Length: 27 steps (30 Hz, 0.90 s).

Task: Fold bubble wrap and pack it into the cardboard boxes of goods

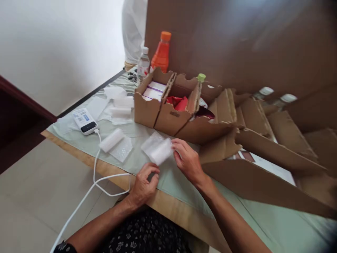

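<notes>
A small roll of bubble wrap (160, 151), partly unrolled, lies on the cloth in front of me. My right hand (186, 160) has its bent fingertips on the roll's right end. Close to the near side of the same roll, my left hand (146, 182) rests at the table edge. Its fingers are loosely curled, with a gap showing between thumb and forefinger and nothing visible in it. Another partly unrolled piece of bubble wrap (117, 144) lies to the left. Farther back is a pile of white wrap pieces (121, 109).
A white power bank (85, 121) with a cable (95, 165) lies at left. Cardboard bins (168, 119) holding boxes and red packets run along the back and right. Behind them stand an orange bottle (161, 54) and a clear bottle (143, 65). The wooden table edge (173, 209) is nearest me.
</notes>
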Tool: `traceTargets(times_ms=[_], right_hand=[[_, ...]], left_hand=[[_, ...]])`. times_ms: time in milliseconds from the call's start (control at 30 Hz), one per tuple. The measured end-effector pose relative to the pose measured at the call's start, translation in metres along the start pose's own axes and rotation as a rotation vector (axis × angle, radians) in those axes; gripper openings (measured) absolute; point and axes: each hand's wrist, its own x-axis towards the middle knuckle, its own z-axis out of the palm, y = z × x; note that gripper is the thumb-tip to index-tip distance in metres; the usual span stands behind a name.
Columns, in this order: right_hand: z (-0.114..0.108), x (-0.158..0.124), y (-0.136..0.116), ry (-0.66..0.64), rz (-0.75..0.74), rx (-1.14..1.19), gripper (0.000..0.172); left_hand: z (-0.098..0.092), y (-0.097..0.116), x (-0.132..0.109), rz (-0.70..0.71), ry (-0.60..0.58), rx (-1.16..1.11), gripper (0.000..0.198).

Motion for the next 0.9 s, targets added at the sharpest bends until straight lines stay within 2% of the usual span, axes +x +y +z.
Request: traceTargets(times_ms=[67, 133, 200, 233, 267, 333, 400, 433, 533, 600, 667, 833, 900], right_hand=[[-0.026, -0.07, 0.019, 0.087, 0.039, -0.032, 0.032], [-0.048, -0.13, 0.024, 0.147, 0.134, -0.097, 0.034], [-0.064, -0.169, 0.018, 0.221, 0.261, -0.126, 0.03], [-0.069, -0.179, 0.011, 0.262, 0.314, -0.12, 0.028], [-0.072, -0.181, 0.004, 0.296, 0.344, -0.103, 0.026], [-0.068, -0.166, -0.012, 0.313, 0.321, -0.064, 0.024], [-0.055, -0.135, -0.024, 0.233, 0.231, -0.052, 0.023], [-0.047, -0.118, -0.029, 0.152, 0.189, -0.058, 0.022], [-0.025, -0.082, -0.034, -0.112, 0.161, -0.107, 0.022], [-0.021, -0.087, -0.032, -0.189, 0.22, -0.161, 0.023], [-0.03, -0.121, -0.026, -0.168, 0.306, -0.231, 0.025], [-0.092, -0.277, -0.009, 0.035, 0.67, -0.542, 0.036], [-0.115, -0.321, -0.013, 0.167, 0.803, -0.653, 0.037]], left_hand=[[-0.001, 0.002, -0.005, -0.023, -0.014, 0.031, 0.017], [-0.002, 0.005, -0.008, -0.033, -0.032, 0.08, 0.016], [0.0, 0.007, -0.006, -0.03, -0.058, 0.154, 0.016], [0.003, 0.008, -0.002, -0.018, -0.075, 0.204, 0.017], [0.007, 0.009, 0.004, -0.001, -0.093, 0.27, 0.02], [0.019, 0.009, 0.022, 0.03, -0.121, 0.452, 0.035], [0.034, 0.008, 0.042, 0.03, -0.14, 0.663, 0.05], [0.041, 0.008, 0.05, 0.014, -0.155, 0.752, 0.05], [0.053, 0.009, 0.06, -0.016, -0.22, 0.862, 0.025], [0.051, 0.011, 0.054, 0.024, -0.233, 0.824, 0.011], [0.042, 0.014, 0.042, 0.079, -0.247, 0.746, 0.004], [0.016, 0.022, 0.02, 0.056, -0.356, 0.603, 0.009], [0.012, 0.024, 0.019, 0.019, -0.377, 0.61, 0.012]])
